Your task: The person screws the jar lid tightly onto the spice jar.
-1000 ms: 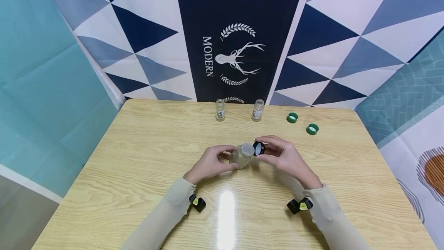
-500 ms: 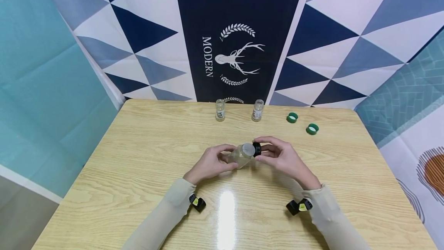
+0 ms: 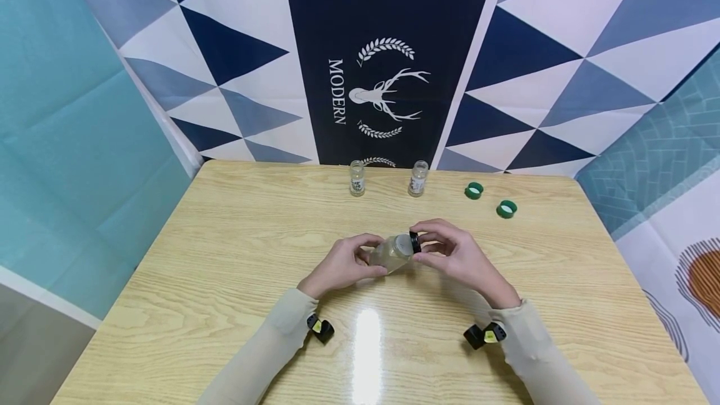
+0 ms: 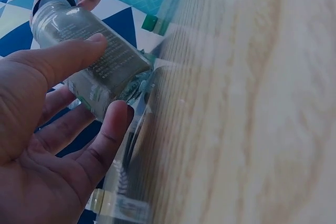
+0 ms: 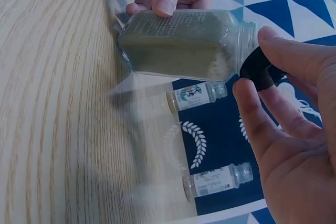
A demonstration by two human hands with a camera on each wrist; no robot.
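Note:
My left hand [image 3: 344,265] grips a clear glass spice jar [image 3: 388,255] with powder inside, tilted so its mouth points right. White print covers one side of the jar [image 4: 86,38], where the left thumb presses. My right hand [image 3: 452,255] pinches a black screw cap [image 3: 415,242] between thumb and fingers at the jar's mouth. In the right wrist view the cap [image 5: 257,69] stands at an angle to the threaded neck, right at its rim; whether it touches all round cannot be seen.
Two small labelled glass bottles without caps, one left [image 3: 357,179] and one right [image 3: 417,179], stand at the table's back edge. Two green caps, a nearer one [image 3: 507,209] and a farther one [image 3: 474,190], lie right of them. Patterned cloth hangs behind the wooden table [image 3: 242,224].
The black cap has turned from showing its white inside to facing the jar, and has moved left onto the mouth. The jar has tipped a little more toward it.

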